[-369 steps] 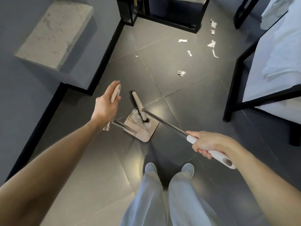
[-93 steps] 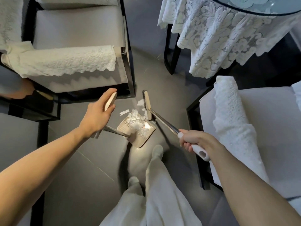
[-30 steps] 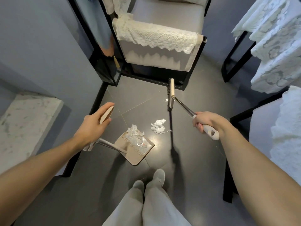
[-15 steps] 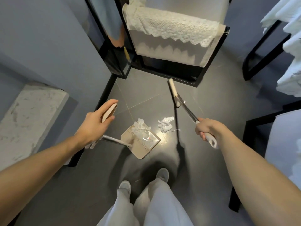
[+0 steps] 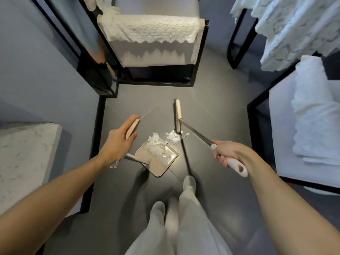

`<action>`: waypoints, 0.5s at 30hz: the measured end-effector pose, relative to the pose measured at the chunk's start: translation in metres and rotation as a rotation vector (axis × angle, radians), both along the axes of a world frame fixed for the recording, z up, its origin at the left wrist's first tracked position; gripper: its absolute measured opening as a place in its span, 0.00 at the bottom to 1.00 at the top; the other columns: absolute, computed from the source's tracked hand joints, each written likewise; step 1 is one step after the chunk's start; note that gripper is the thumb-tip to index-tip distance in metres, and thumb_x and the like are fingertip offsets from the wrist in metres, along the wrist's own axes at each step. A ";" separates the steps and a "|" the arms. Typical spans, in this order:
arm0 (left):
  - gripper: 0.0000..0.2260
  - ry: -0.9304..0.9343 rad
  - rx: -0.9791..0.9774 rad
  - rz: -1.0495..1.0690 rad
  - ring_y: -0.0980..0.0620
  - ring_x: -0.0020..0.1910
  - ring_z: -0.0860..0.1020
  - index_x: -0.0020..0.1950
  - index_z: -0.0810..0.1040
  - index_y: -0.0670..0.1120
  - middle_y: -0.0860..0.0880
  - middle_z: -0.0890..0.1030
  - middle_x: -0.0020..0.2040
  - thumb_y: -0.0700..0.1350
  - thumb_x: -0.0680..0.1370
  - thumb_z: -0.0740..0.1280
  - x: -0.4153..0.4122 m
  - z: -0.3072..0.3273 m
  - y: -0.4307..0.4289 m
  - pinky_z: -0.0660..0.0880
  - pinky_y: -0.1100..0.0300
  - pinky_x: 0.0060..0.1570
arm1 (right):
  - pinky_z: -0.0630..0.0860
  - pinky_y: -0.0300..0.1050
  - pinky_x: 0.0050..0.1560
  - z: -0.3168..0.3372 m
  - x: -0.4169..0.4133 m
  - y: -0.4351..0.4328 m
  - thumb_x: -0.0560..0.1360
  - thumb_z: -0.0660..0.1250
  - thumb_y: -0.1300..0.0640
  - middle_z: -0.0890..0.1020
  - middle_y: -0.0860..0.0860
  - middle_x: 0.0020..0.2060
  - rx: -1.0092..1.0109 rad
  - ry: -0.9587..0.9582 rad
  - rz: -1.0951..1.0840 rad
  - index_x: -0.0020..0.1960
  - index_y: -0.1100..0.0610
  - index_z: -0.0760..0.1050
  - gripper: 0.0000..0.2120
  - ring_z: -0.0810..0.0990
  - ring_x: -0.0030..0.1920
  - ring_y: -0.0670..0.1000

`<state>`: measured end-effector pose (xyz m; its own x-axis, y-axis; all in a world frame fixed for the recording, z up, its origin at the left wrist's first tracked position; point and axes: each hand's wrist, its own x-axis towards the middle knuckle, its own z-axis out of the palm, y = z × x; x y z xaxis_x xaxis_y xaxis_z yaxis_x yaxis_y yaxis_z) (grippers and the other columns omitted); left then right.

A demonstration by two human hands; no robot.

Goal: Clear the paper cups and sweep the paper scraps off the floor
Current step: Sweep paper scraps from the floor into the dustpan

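The left hand (image 5: 119,142) grips the beige top of the long-handled dustpan (image 5: 160,168), fingers curled round it. The pan rests on the dark tiled floor (image 5: 211,190) just ahead of the person's feet. Crumpled paper scraps (image 5: 156,143) lie heaped in the pan at its far edge. A second clump of scraps (image 5: 173,138) lies on the floor just beside the pan's far right corner, touching the near end of the broom (image 5: 178,115). The right hand (image 5: 228,153) is wrapped round the broom's white handle, whose metal shaft slants down to the head. A lace-draped chair (image 5: 152,32) stands beyond.
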<state>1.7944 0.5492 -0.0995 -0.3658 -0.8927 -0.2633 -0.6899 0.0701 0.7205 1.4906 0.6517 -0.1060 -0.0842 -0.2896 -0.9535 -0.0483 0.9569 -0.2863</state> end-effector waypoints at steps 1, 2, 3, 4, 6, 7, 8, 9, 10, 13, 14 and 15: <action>0.23 0.019 -0.005 -0.011 0.56 0.42 0.75 0.72 0.65 0.60 0.48 0.74 0.55 0.40 0.81 0.63 0.003 0.000 0.001 0.72 0.66 0.40 | 0.61 0.29 0.16 0.006 0.005 0.006 0.76 0.52 0.73 0.65 0.49 0.20 -0.030 0.014 -0.024 0.71 0.46 0.62 0.31 0.61 0.15 0.43; 0.23 0.034 -0.008 -0.017 0.56 0.42 0.75 0.71 0.65 0.61 0.48 0.75 0.54 0.41 0.81 0.63 0.007 0.000 0.002 0.72 0.68 0.39 | 0.61 0.29 0.16 0.012 0.009 0.010 0.76 0.53 0.73 0.65 0.49 0.19 -0.057 0.035 -0.043 0.71 0.46 0.63 0.30 0.61 0.15 0.43; 0.23 0.043 -0.008 -0.021 0.55 0.42 0.75 0.70 0.65 0.62 0.47 0.75 0.53 0.41 0.81 0.62 0.011 -0.001 0.004 0.71 0.69 0.39 | 0.62 0.30 0.17 0.018 0.012 0.014 0.76 0.53 0.72 0.66 0.50 0.20 -0.076 0.060 -0.055 0.71 0.47 0.63 0.29 0.62 0.15 0.43; 0.23 0.044 -0.007 -0.019 0.55 0.41 0.75 0.70 0.65 0.63 0.47 0.75 0.53 0.41 0.81 0.62 0.015 -0.002 0.007 0.71 0.70 0.39 | 0.62 0.31 0.17 0.024 0.014 0.018 0.76 0.54 0.72 0.67 0.50 0.22 -0.090 0.087 -0.058 0.71 0.48 0.64 0.29 0.62 0.16 0.43; 0.23 0.040 0.003 -0.010 0.59 0.41 0.73 0.72 0.64 0.61 0.49 0.74 0.56 0.41 0.81 0.62 0.022 -0.004 0.013 0.69 0.73 0.38 | 0.63 0.32 0.17 0.034 0.017 0.026 0.76 0.54 0.72 0.67 0.52 0.27 -0.104 0.145 -0.034 0.71 0.50 0.64 0.28 0.63 0.16 0.43; 0.23 0.041 0.008 -0.005 0.59 0.42 0.73 0.73 0.63 0.60 0.50 0.72 0.57 0.41 0.81 0.62 0.023 -0.005 0.015 0.69 0.71 0.39 | 0.63 0.32 0.17 0.039 0.018 0.030 0.76 0.54 0.72 0.67 0.52 0.28 -0.109 0.170 -0.007 0.71 0.49 0.64 0.28 0.63 0.16 0.43; 0.24 0.046 0.012 0.003 0.58 0.43 0.73 0.74 0.63 0.59 0.50 0.72 0.58 0.41 0.81 0.62 0.023 -0.005 0.016 0.69 0.69 0.41 | 0.64 0.32 0.17 0.042 0.017 0.031 0.76 0.54 0.72 0.67 0.52 0.28 -0.112 0.201 0.026 0.72 0.49 0.64 0.29 0.63 0.16 0.43; 0.24 0.052 0.014 0.013 0.57 0.45 0.73 0.74 0.62 0.59 0.50 0.71 0.58 0.41 0.81 0.62 0.023 -0.006 0.015 0.69 0.68 0.43 | 0.64 0.33 0.18 0.042 0.016 0.031 0.76 0.54 0.72 0.68 0.53 0.28 -0.114 0.238 0.065 0.72 0.49 0.64 0.29 0.64 0.17 0.44; 0.24 0.058 0.010 0.018 0.56 0.46 0.73 0.74 0.62 0.58 0.50 0.71 0.59 0.41 0.81 0.62 0.022 -0.004 0.014 0.69 0.67 0.44 | 0.65 0.34 0.19 0.038 0.014 0.030 0.75 0.54 0.72 0.69 0.54 0.29 -0.115 0.278 0.126 0.73 0.49 0.63 0.30 0.65 0.19 0.46; 0.23 0.057 -0.005 0.004 0.55 0.47 0.72 0.74 0.63 0.57 0.51 0.70 0.59 0.41 0.81 0.62 0.011 -0.004 0.008 0.69 0.67 0.45 | 0.70 0.39 0.26 0.014 0.008 0.029 0.73 0.56 0.72 0.76 0.60 0.33 -0.095 0.422 0.406 0.75 0.55 0.61 0.33 0.71 0.25 0.52; 0.23 0.046 -0.013 -0.001 0.56 0.45 0.72 0.74 0.63 0.57 0.51 0.70 0.59 0.41 0.81 0.62 0.006 -0.005 0.006 0.69 0.67 0.44 | 0.70 0.39 0.26 0.004 0.008 0.029 0.72 0.56 0.71 0.77 0.60 0.33 -0.087 0.439 0.463 0.74 0.57 0.63 0.31 0.72 0.24 0.53; 0.23 0.039 -0.021 0.001 0.58 0.42 0.72 0.74 0.64 0.57 0.50 0.71 0.58 0.41 0.81 0.62 0.001 -0.004 0.004 0.68 0.68 0.41 | 0.70 0.39 0.26 -0.004 0.009 0.029 0.72 0.56 0.71 0.77 0.60 0.32 -0.075 0.423 0.489 0.71 0.59 0.65 0.28 0.72 0.24 0.53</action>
<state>1.7950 0.5527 -0.1039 -0.3749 -0.8980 -0.2305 -0.6613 0.0848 0.7453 1.4999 0.6803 -0.1101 -0.2898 -0.4546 -0.8423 -0.5966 0.7739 -0.2125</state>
